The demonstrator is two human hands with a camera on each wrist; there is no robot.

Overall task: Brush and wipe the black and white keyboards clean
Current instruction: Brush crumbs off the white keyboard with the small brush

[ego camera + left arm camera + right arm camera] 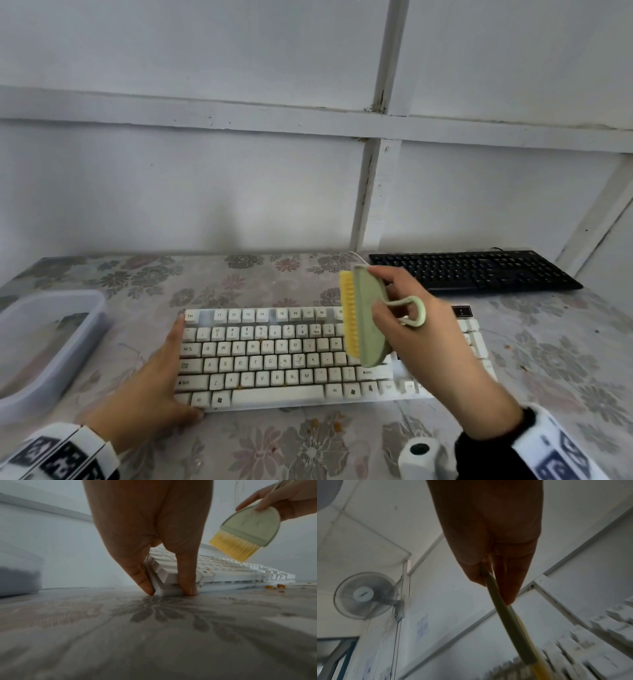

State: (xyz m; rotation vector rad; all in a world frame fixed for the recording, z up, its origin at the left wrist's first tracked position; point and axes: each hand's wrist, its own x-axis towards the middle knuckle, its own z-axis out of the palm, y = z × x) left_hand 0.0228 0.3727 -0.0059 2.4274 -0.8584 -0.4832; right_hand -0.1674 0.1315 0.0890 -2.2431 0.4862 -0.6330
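White keyboard (274,356) in front, black keyboard (472,270) behind

The white one lies flat — crumbs between its yellowed keys; the green, yellow-bristled brush (363,318) is raised above its right half, clear of the keys.

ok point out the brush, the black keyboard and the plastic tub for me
brush (368,318): head view, on the green back of its body.
black keyboard (479,270): head view, on the middle of its key field.
tub (85,305): head view, on its right rim.
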